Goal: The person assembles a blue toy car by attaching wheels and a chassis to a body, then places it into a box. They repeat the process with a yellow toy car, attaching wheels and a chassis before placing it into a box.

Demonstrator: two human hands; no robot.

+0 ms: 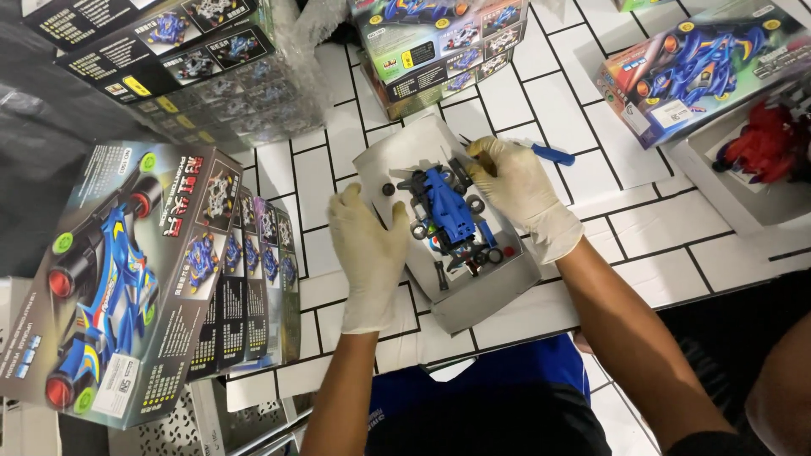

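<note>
A blue toy car chassis (446, 209) with small black wheels lies in a shallow grey box lid (498, 291) on the white tiled table. My left hand (368, 245), in a pale glove, rests on the lid's left edge beside the chassis with its fingers apart. My right hand (517, 187), also gloved, holds a blue-handled screwdriver (547, 154) near the chassis's far end. Loose small black parts (473, 257) lie in the lid around the car.
Stacked toy car boxes (127, 270) stand at the left, with more boxes (439, 42) at the back. Another box (701, 63) and an open white tray with a red car body (764, 143) sit at the right. The table edge (507, 342) runs just before my body.
</note>
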